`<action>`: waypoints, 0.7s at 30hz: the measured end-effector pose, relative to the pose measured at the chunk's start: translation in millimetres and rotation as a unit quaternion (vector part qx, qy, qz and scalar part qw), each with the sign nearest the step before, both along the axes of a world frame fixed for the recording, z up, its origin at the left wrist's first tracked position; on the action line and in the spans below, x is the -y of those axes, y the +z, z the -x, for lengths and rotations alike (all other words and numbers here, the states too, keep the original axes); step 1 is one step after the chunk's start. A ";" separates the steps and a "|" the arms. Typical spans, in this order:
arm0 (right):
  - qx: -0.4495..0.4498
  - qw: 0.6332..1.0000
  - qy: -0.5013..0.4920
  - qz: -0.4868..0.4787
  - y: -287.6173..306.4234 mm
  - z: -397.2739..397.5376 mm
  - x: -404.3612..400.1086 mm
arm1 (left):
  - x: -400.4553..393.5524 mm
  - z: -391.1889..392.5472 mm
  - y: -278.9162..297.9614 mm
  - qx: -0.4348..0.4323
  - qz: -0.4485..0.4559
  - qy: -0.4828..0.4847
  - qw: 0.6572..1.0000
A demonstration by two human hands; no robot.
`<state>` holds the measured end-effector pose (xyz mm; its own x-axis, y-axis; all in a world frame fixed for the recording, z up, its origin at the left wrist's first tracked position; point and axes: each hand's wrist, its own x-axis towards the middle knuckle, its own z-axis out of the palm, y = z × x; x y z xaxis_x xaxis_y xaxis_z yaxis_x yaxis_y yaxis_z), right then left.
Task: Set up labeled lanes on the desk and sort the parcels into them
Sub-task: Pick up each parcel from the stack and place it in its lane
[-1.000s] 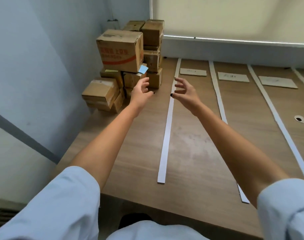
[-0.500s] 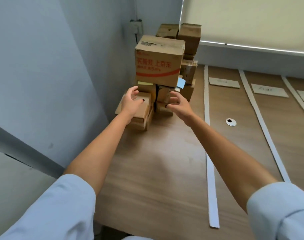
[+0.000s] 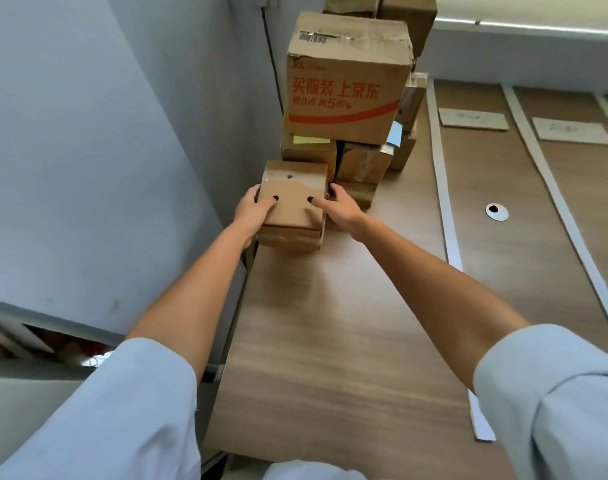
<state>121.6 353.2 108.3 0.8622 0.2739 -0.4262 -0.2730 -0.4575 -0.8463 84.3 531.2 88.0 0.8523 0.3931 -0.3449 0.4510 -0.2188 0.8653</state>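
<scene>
Now both hands are gripping the small box [image 3: 293, 197] at the desk's [image 3: 330, 341] far left corner, where half a second ago they were only reaching toward it with spread fingers. The left hand [image 3: 252, 211] is curling round the box's left side, thumb lying on its top; the right hand [image 3: 337, 207] is clasping the right side, thumb on top as well, fingers tucked behind the far edge. The box is sitting on a flatter parcel [image 3: 288, 237] at the desk's left edge, just in front of the parcel stack [image 3: 347, 157]. A big printed carton [image 3: 345, 81] is resting on top of that stack, looming larger than before. White strips [image 3: 444, 188] are running along the desk toward its far edge, with cardboard labels [image 3: 472, 118] lying between them and a grommet [image 3: 496, 212] showing between two strips.
</scene>
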 end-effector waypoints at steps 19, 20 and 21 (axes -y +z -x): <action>0.018 0.961 -0.174 -0.216 58.3 46.5 135.5 | 142.5 40.4 76.5 0.107 -0.010 -0.016 0.994; 0.022 0.959 -0.173 -0.225 59.2 51.4 154.1 | 161.6 45.2 78.1 0.115 -0.002 -0.024 0.993; 0.025 0.959 -0.171 -0.226 60.6 56.6 173.6 | 181.9 51.7 80.6 0.123 0.010 -0.033 0.992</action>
<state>65.1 179.6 168.9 0.9510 0.1180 -0.2858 -0.2949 0.0681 -0.9531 32.5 349.3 168.6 0.9353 0.3291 -0.1299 0.2102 -0.2214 0.9523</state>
